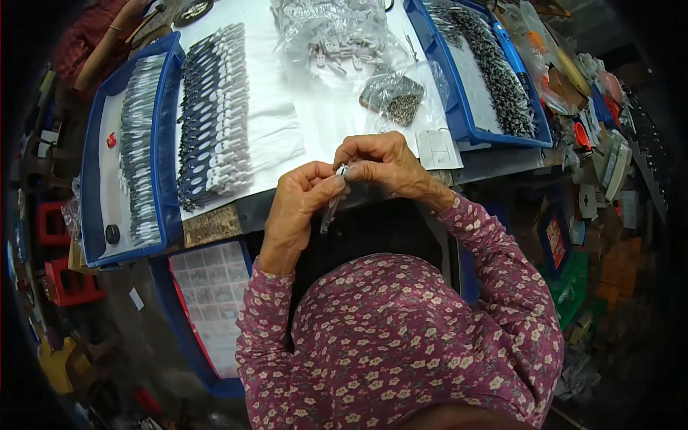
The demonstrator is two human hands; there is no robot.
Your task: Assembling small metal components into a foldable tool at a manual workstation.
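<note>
Cluttered on every side, our workbench (215,222) is spread with white paper, its near edge just beyond our hands; nearest of all, both hands meet over the dark gap at our lap. Our left hand (301,197) and right hand (383,165) are pinched together on one small metal piece (342,170), with a slim clear sleeve (331,204) dangling below it — perhaps a bag, the view is too small to be sure. Slipping is the risk we judge likeliest; the piece is tiny, held by fingertips alone, and a drop would send it into the dark space below. Just past the hands lies a small bag of dark bits (401,100) and a white card (437,148); left of them, rows of finished pieces (215,115); beyond, blue trays (93,179) at both sides — a heaped clear bag (330,32) farthest off, crowding any reach forward.
</note>
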